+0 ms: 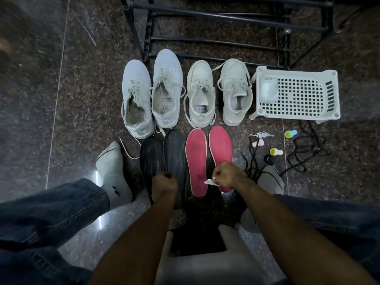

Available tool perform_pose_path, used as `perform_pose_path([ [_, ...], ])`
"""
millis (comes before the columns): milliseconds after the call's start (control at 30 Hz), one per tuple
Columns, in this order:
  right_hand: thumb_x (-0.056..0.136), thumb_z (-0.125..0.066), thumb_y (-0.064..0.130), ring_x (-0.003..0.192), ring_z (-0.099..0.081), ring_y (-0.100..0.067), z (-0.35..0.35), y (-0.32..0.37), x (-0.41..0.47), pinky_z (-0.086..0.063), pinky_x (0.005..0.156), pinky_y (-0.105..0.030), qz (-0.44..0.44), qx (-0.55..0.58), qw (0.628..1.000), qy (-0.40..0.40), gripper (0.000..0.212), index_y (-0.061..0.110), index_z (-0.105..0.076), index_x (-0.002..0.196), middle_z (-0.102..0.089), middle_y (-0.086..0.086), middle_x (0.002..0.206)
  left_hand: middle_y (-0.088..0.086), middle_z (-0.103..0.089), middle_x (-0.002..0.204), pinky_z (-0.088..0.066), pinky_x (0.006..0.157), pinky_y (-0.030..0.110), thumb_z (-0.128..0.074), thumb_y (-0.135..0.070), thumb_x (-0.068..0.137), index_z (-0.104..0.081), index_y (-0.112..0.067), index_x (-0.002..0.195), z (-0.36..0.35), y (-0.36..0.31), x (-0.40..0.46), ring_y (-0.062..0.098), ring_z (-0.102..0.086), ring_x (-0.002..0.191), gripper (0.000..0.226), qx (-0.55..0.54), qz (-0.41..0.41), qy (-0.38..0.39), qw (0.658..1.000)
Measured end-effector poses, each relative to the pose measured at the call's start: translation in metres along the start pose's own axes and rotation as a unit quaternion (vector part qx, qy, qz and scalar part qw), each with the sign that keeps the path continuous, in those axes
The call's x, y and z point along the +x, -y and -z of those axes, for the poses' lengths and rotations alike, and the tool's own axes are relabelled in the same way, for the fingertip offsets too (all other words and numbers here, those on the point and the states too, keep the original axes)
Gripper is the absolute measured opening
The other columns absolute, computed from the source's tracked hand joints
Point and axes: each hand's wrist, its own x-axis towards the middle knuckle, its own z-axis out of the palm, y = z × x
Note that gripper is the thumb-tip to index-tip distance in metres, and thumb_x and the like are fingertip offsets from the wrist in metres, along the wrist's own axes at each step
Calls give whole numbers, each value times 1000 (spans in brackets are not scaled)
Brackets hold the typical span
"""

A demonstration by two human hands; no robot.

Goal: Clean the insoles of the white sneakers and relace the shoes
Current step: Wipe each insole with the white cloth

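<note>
Head view looking down at a dark speckled polished stone floor (pixel 86 103) between a seated person's legs in blue jeans w/ grey-white socks.

4 white lace-up sneakers stand in a row, toes pointing away: 2 larger white canvas sneakers (pixel 152 91) on the left, side by side and touching; 2 smaller off-white sneakers (pixel 218 91) to the right, a small gap between them. All 4 have loosened laces spilling over their sides.

Just in front of the shoes lie 4 insoles. 2 black ribbed insoles (pixel 164 161) sit below the larger pair; 2 pink-red insoles w/ white edges (pixel 207 157) sit below the smaller pair.

Left hand (pixel 163 187) has fingers curled, gripping the near ends of the black insoles. Right hand (pixel 230 174) is closed in a fist, pinching a small crumpled white wipe (pixel 210 182) over the heel end of the pink insoles, approx. between the two.

Right of the shoes: 1 white perforated plastic basket (pixel 296 93), tipped on its side. Near it on the floor: a tangle of black laces (pixel 304 151), 1 bunch of keys (pixel 262 135), 2 small round yellow-capped stamps (pixel 275 151), 1 pink item too small to identify. A black metal rack (pixel 216 27) stands behind the shoes.
</note>
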Motion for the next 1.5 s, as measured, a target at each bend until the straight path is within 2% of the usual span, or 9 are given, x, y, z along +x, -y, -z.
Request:
perform_pose_path([
  [300,78,-64,18,84,-65,-14,-24,-2,3,-53,77,-27,8,62,998,-5,13,23,-75,81,-72,6,87,11,-67,88,-44,75,29,-65,-28,81,-61,-18,78,14,-18,3,31,-64,89,11,-15,-58,7,998],
  [433,81,-70,8,53,-54,-4,-11,15,-8,-44,56,-22,41,254,962,-87,26,26,-67,63,-61,18,52,1,-49,59,-36,62,30,-66,-16,78,-45,-16,60,25,-30,-14,22,-48,62,28,-156,-98,-7,983],
  [600,83,-68,-3,39,-48,2,34,52,-43,-37,40,-14,142,374,902,-161,22,15,-67,70,-60,4,57,4,-43,60,-31,52,29,-58,0,74,-46,-17,62,48,-53,-41,19,-38,57,24,-413,-53,91,905],
  [733,76,-73,16,65,-65,-12,61,67,-66,-53,65,-32,217,297,902,-228,20,34,-72,67,-72,6,74,15,-62,75,-50,62,30,-53,-4,74,-59,-5,80,82,-84,-77,27,-59,67,8,-526,-74,186,827],
  [800,78,-71,17,77,-67,-16,70,70,-82,-54,76,-38,231,273,899,-254,20,34,-70,68,-73,9,79,12,-68,68,-53,55,23,-46,-11,86,-69,-2,75,98,-98,-96,22,-64,57,27,-559,-83,259,783],
  [933,79,-71,27,62,-53,-1,83,72,-113,-49,66,-32,239,175,899,-323,4,31,-70,79,-64,16,78,11,-73,80,-57,62,26,-37,-20,94,-77,-6,78,115,-115,-116,22,-69,66,45,-618,-105,338,702],
  [1100,81,-72,24,68,-53,-4,94,83,-155,-47,67,-29,286,125,866,-391,27,27,-57,104,-59,13,86,14,-71,101,-53,83,37,-44,-36,91,-76,-8,98,125,-123,-140,26,-69,87,43,-618,-160,382,669],
  [1300,84,-71,24,103,-61,-11,70,80,-173,-48,84,-28,360,-17,844,-398,36,22,-64,120,-64,10,117,11,-73,92,-59,76,31,-38,-41,98,-78,-8,86,134,-128,-155,21,-71,82,54,-631,-165,390,650],
  [1500,80,-73,22,87,-64,-17,65,80,-177,-53,69,-33,371,-56,816,-441,14,18,-74,93,-67,7,93,16,-70,106,-55,88,34,-43,-44,96,-72,0,107,127,-123,-164,25,-69,93,54,-617,-133,405,661],
])
